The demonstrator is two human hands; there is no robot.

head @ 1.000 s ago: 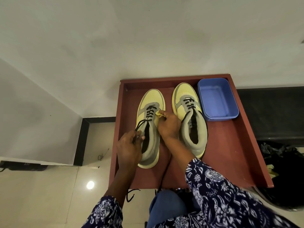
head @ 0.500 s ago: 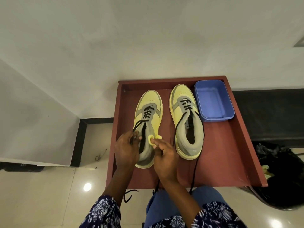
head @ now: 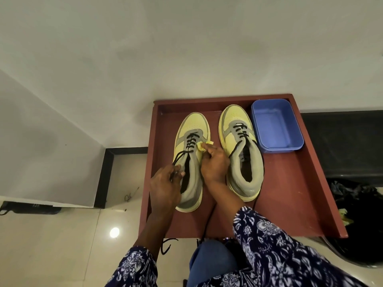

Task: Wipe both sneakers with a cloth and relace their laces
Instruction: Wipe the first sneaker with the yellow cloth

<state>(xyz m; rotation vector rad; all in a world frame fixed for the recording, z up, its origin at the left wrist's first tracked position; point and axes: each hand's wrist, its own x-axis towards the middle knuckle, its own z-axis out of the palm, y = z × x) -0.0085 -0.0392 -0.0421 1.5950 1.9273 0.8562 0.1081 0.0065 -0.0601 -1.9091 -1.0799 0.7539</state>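
Observation:
Two yellow-and-grey sneakers with black laces stand side by side on a red-brown table (head: 290, 204), toes pointing away from me. My left hand (head: 165, 187) grips the collar and a loose lace of the left sneaker (head: 191, 129) at its heel side. My right hand (head: 214, 162) holds a small yellow cloth (head: 202, 146) pressed against that sneaker's right side near the eyelets. The right sneaker (head: 238, 121) stands untouched, its laces loose and trailing toward the table's near edge.
A blue plastic tub (head: 276, 127) sits at the table's far right corner, beside the right sneaker. A white wall rises behind the table. A black bag (head: 362, 214) lies on the floor to the right. Lace ends (head: 165, 245) hang over the near edge.
My right hand with the cloth has slid forward along the left sneaker's side, from near the heel up to the eyelets. My left hand keeps its grip at the collar.

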